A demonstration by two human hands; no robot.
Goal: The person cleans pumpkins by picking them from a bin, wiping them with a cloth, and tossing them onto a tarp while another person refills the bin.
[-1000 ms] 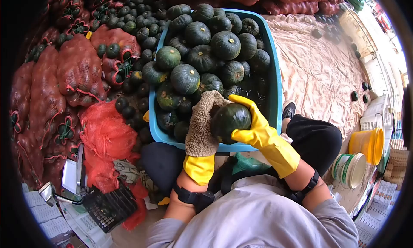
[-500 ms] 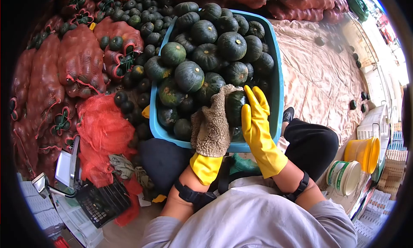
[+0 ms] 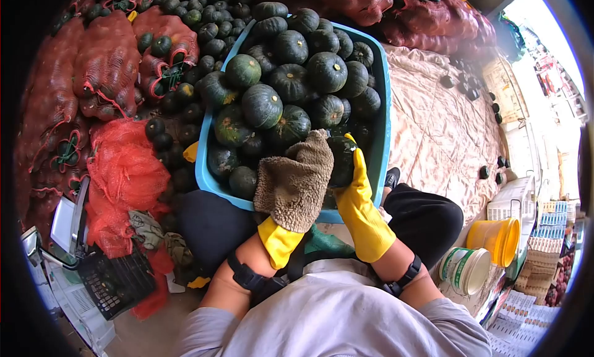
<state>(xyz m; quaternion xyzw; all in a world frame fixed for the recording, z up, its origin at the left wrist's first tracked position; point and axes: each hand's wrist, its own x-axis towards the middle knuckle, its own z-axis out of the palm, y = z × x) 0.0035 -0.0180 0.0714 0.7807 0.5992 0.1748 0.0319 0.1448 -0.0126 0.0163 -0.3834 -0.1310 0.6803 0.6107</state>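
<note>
A dark green kabocha squash is held between my two hands over the near side of a blue tub. My right hand, in a yellow rubber glove, grips its right side, the fingers partly hidden behind it. On its left, my left hand presses a fluffy brown cloth against the squash. This cloth covers the left fingers, and only the yellow glove's cuff shows. Several more kabocha squashes are heaped in the tub.
Red mesh sacks of squashes stand at the left, with loose squashes behind the tub. A crumpled red net lies near a scale. White and yellow buckets stand right, beside a pale floor sheet.
My view has shifted, so the tub and hands appear farther left. My right fingers now reach more behind the squash. The cloth has shifted across its left side.
</note>
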